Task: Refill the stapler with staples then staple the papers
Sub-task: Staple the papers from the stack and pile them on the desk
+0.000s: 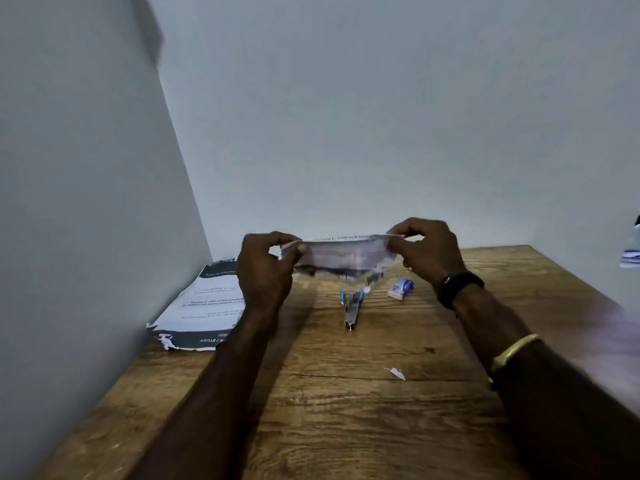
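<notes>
Above the table [329, 427]: papers [343, 252] held in the air between my two hands, blurred.
Left hand [266, 268]: thumb and fingers pinch the papers' left end.
Right hand [427, 249]: curled fingers pinch the right end.
Stapler [351, 308]: lies on the wood under the papers, untouched.
Staple box [400, 289]: just right of the stapler.

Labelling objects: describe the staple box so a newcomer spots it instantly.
On the wooden table, look just right of the stapler, below the right hand. The staple box is a small white-and-blue carton; the stapler is long, metallic, with blue grips.
</notes>
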